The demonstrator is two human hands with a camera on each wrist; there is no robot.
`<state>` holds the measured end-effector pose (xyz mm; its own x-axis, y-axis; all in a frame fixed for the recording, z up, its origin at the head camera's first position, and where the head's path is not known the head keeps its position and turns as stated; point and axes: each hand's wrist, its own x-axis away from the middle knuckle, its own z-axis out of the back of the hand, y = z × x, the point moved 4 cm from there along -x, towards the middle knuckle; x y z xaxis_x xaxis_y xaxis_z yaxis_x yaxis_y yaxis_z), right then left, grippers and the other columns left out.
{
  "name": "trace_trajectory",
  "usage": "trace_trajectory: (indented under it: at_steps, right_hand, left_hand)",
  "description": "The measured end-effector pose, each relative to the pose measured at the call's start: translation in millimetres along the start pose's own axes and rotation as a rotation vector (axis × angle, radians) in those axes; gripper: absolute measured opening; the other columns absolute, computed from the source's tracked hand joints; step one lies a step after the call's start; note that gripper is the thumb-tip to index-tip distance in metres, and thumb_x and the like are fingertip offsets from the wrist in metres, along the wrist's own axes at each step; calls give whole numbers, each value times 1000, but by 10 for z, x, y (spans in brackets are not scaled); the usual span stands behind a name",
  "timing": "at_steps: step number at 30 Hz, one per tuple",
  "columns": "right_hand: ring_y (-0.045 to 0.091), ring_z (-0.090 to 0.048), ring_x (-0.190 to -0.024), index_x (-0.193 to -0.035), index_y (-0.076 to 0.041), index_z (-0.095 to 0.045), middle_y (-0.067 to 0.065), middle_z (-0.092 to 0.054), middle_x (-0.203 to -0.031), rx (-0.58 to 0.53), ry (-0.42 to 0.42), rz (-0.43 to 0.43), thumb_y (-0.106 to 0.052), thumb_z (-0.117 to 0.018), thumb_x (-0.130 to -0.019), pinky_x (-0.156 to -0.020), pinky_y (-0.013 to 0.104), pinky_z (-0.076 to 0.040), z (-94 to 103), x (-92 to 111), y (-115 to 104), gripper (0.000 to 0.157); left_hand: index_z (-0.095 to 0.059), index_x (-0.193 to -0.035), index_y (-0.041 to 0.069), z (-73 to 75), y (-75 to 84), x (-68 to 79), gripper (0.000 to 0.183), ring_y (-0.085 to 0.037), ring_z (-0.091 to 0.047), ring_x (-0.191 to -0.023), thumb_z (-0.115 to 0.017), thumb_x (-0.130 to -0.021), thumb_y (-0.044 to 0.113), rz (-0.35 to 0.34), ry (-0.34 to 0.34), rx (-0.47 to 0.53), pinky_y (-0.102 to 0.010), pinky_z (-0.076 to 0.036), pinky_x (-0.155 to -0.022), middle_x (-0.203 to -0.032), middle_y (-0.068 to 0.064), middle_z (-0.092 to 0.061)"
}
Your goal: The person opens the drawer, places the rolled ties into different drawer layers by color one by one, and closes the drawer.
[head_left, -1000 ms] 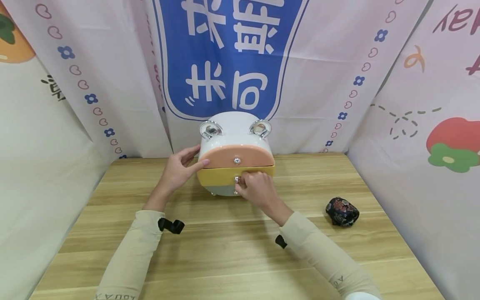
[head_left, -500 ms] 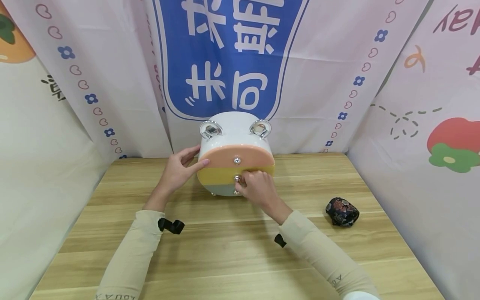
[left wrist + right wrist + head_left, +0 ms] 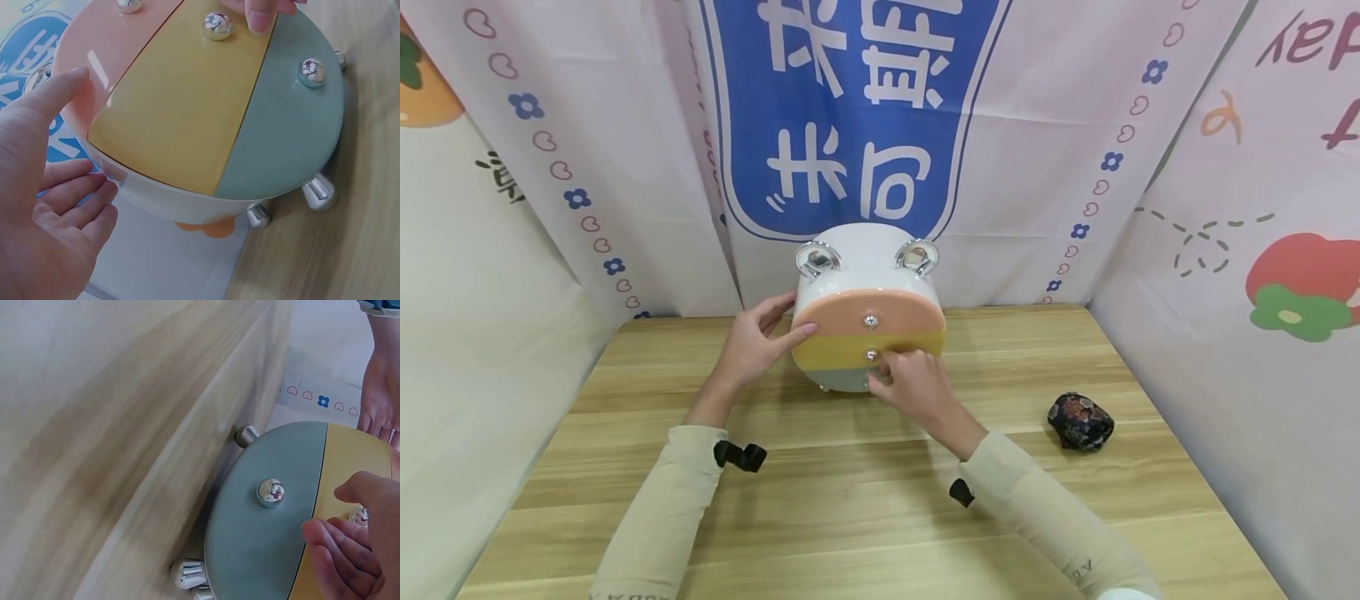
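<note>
A small rounded box with drawers [image 3: 869, 258] stands at the table's back, with a white body and silver ring ears. Its peach, yellow [image 3: 181, 94] and green [image 3: 265, 531] drawer fronts lie flush, each with a silver knob. My left hand [image 3: 752, 340] steadies the box's left side, its thumb touching the peach front's edge and its fingers extended alongside. Just off the yellow drawer's knob [image 3: 217, 26] is my right hand [image 3: 913, 385], thumb and loosely bent fingers apart with nothing between them. In the head view that hand partly hides the green drawer's knob [image 3: 270, 492].
A dark floral cloth bundle [image 3: 1081, 422] lies on the wooden table [image 3: 835, 517] at the right. Printed cloth [image 3: 1022, 167] hangs close behind the box and along both sides. Silver feet [image 3: 320, 191] hold the box above the tabletop.
The yellow drawer, slightly out one second ago, has gone in flush. My right fingers have come off its knob and shifted slightly down. The left hand keeps its place on the box.
</note>
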<state>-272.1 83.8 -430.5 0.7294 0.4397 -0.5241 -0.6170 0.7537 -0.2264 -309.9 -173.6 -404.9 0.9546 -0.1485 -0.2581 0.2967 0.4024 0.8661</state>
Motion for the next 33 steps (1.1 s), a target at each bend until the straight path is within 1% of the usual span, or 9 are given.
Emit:
trace_trajectory:
  at_steps: [1,6,10,14,18,23,28,31,33]
  right_hand:
    - [0,-36,-49,-60,-17,-51,-9,-48,-55,-13,-5,-10,-23,-82,-91,-43,12,-25,-5,11,3,44]
    - [1,-44,-50,-66,-15,-62,-9,-56,-58,-8,-32,-57,-28,-83,-92,-45,13,-36,-64,64,24,35]
    - [1,-47,-50,-69,-14,-69,-7,-63,-60,-3,-42,-83,-30,-83,-91,-46,13,-40,-114,95,24,31]
    - [1,-49,-49,-70,-12,-71,-5,-68,-62,-7,-59,-117,-31,-83,-91,-44,13,-41,-170,123,34,31]
    - [4,-57,-51,-70,-12,-74,-3,-74,-66,-1,-56,-151,-33,-84,-90,-46,15,-46,-217,145,51,30]
    - [7,-65,-54,-72,-13,-76,-2,-77,-69,2,-60,-165,-32,-83,-90,-48,16,-50,-284,164,74,28]
    - [8,-69,-58,-73,-14,-77,-3,-77,-71,19,-73,-179,-34,-83,-90,-50,16,-53,-371,175,95,27]
    - [7,-69,-58,-71,-16,-77,-5,-77,-70,34,-75,-183,-34,-83,-90,-50,18,-54,-418,176,103,27]
    - [6,-68,-57,-68,-17,-76,-6,-76,-68,38,-76,-184,-34,-82,-90,-49,18,-53,-440,172,103,28]
  left_hand:
    - [-49,-157,9,-3,-6,10,81,-30,-44,-155,-83,-92,43,0,-1,0,-46,-36,-132,-162,-12,-51]
    - [-48,-158,13,-21,-66,74,82,-29,-43,-156,-83,-91,46,24,-5,-3,-47,-34,-133,-164,-10,-49]
    - [-47,-159,13,-31,-138,119,84,-29,-41,-157,-84,-91,45,48,-2,24,-47,-33,-133,-166,-10,-47]
    - [-47,-159,10,-63,-242,153,86,-30,-41,-156,-85,-90,44,71,1,45,-44,-33,-133,-166,-12,-46]
    - [-47,-158,10,-118,-330,191,87,-31,-41,-156,-85,-89,46,92,4,51,-45,-34,-133,-165,-13,-46]
    - [-47,-158,10,-192,-405,215,88,-33,-41,-156,-85,-88,49,118,13,55,-47,-34,-133,-165,-14,-46]
    - [-46,-158,10,-234,-459,225,88,-33,-40,-157,-84,-89,49,133,34,87,-46,-34,-132,-166,-15,-44]
    - [-47,-157,9,-250,-474,224,86,-33,-40,-157,-84,-90,46,127,48,109,-45,-34,-132,-166,-15,-45]
    - [-47,-157,8,-257,-482,224,84,-33,-41,-156,-84,-91,45,120,56,124,-45,-35,-132,-165,-15,-45]
